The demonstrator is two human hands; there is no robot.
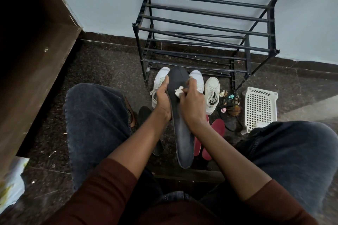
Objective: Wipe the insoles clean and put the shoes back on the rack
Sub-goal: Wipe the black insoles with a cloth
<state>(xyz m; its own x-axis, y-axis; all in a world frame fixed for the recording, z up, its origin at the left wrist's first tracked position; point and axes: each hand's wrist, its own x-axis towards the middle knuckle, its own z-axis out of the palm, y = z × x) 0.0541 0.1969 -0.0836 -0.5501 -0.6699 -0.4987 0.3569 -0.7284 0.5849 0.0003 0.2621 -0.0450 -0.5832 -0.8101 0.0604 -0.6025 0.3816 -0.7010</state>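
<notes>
My left hand grips a long dark grey insole by its left edge, holding it lengthwise between my knees. My right hand pinches a small white wipe and presses it on the upper half of the insole. Behind my hands, white sneakers stand on the floor: one at the left, one partly hidden behind my right hand, and one at the right. Two red insoles lie on the floor under my right forearm. A black insole lies to the left. The black shoe rack holds no shoes.
A white plastic basket sits on the dark stone floor at the right, next to small trinkets and a black cord. A brown wooden cabinet fills the left side. My knees in dark jeans flank the insoles.
</notes>
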